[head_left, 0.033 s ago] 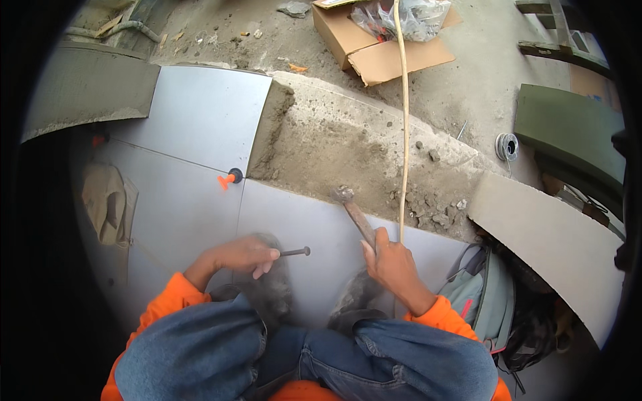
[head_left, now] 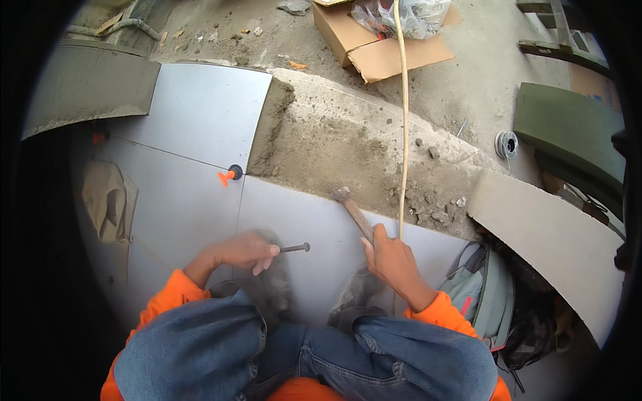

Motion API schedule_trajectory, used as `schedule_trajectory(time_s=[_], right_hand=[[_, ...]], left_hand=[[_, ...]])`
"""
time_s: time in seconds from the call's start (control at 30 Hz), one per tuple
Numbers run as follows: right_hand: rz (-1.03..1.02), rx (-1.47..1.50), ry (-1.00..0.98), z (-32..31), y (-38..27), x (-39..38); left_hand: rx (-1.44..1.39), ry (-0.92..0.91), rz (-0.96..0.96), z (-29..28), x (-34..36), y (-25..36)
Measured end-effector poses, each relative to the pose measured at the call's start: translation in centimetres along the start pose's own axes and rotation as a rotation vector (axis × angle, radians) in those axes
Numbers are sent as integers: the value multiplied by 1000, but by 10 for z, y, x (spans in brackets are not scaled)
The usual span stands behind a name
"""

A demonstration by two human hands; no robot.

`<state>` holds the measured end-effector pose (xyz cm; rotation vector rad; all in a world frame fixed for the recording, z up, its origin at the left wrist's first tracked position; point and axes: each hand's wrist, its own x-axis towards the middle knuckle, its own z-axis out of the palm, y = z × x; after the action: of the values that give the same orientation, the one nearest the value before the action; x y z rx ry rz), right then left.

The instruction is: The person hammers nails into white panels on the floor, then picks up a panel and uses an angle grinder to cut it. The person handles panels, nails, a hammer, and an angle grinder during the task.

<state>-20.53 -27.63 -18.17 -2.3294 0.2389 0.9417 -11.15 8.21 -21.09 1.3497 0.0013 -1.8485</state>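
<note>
Grey tiles (head_left: 304,214) border mortar (head_left: 328,157) at twelve o'clock; at eight, the left hand (head_left: 244,250) clasps a dark rod (head_left: 293,248), head outward, apparently for clearance; at four, the right hand (head_left: 393,259) grips a hammer (head_left: 358,219) by its handle, presumably for control, head toward eleven.

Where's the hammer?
In the head view, the hammer is just right of centre, in the right hand, its head showing just beyond the grey tile.

Grey tiles (head_left: 187,197), probably beige cloth (head_left: 100,182) atop
</note>
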Motion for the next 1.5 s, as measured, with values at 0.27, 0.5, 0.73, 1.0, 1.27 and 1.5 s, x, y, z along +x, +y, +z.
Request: schedule_trajectory(time_s=[0.27, 0.5, 0.73, 1.0, 1.27, 1.5], right_hand=[[24, 56, 36, 5, 5, -1], [67, 10, 11, 5, -7, -6], [35, 18, -14, 5, 8, -7], [-251, -79, 171, 34, 31, -57], [-468, 65, 94, 43, 24, -54], [-519, 553, 205, -59, -33, -36]], left_hand=[[0, 21, -27, 0, 0, 0], [1, 14, -8, 1, -1, 3], [11, 36, -18, 3, 1, -3], [-16, 237, 3, -8, -35, 33], [603, 155, 445, 26, -7, 98], [348, 301, 909, 71, 50, 151]])
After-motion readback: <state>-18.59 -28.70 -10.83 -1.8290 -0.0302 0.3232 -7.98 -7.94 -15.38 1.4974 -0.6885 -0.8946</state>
